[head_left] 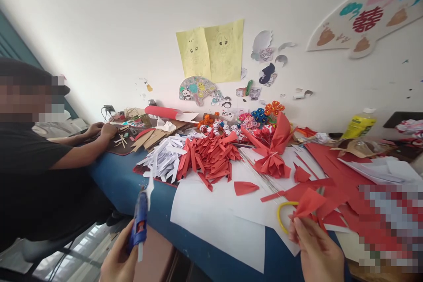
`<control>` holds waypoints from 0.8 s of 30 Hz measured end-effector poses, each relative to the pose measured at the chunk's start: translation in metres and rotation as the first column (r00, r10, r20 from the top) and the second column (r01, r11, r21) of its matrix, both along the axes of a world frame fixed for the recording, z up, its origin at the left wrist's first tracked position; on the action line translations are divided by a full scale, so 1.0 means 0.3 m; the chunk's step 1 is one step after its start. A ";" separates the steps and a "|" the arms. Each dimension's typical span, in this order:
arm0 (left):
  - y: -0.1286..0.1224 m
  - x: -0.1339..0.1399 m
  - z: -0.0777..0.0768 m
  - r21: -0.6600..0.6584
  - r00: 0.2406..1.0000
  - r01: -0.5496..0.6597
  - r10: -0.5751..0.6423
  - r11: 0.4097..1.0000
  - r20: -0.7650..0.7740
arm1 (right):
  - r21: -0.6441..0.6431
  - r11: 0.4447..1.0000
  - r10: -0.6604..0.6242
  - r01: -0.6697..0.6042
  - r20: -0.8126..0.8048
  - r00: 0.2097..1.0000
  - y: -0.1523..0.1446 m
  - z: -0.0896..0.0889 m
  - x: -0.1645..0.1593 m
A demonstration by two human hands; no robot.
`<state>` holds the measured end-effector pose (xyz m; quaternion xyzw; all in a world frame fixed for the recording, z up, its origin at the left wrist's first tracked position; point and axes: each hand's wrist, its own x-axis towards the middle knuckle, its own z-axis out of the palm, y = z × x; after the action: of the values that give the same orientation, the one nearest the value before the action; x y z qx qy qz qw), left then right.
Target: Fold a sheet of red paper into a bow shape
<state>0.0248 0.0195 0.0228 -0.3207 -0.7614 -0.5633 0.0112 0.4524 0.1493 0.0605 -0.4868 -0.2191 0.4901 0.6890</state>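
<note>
Holding a blue hot glue gun [140, 220] in our left hand [119, 257], we keep the fingers wrapped closed around its grip, nozzle up, out past the near edge of the blue table [115, 180]. Our right hand [317, 251] pinches a folded red paper piece [309, 202] between fingertips, low over the table at the right, just beside a yellow ring-shaped handle [280, 216] that lies on a white paper sheet [214, 220]. A small red paper triangle [245, 187] lies on the white sheet between our hands. Farther back we see a heap of folded red paper pieces [209, 156] touching a heap of folded white paper pieces [163, 158], and to their right a red paper bouquet [274, 150] resting near thin wires. Red paper sheets [333, 167] spread across the right side. At the far left a person in a black shirt [29, 163] has both hands [101, 130] on the table among cardboard scraps [148, 137]. Two yellow drawings [211, 53] hang on the wall.
</note>
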 end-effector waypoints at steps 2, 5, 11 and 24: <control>0.030 0.056 0.045 -0.002 0.989 0.143 -0.143 0.990 0.034 | -0.009 1.000 -0.003 0.003 0.004 1.000 -0.004 0.010 -0.005; 0.086 0.164 0.122 0.058 0.956 0.294 -0.292 0.954 -0.039 | -0.017 1.000 -0.009 0.009 0.006 1.000 -0.010 0.032 -0.016; 0.235 0.381 0.236 -0.016 0.778 0.603 -0.593 0.797 -0.208 | 0.001 1.000 -0.012 0.012 0.026 1.000 -0.008 0.041 -0.020; 0.362 0.506 0.184 -0.182 0.635 0.747 -0.767 0.639 -0.089 | -0.020 1.000 -0.013 0.014 0.042 0.999 -0.017 0.052 -0.022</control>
<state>0.1767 0.1281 0.0779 -0.6543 -0.5873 -0.4383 -0.1866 0.4459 0.1443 0.0762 -0.5055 -0.2250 0.4773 0.6827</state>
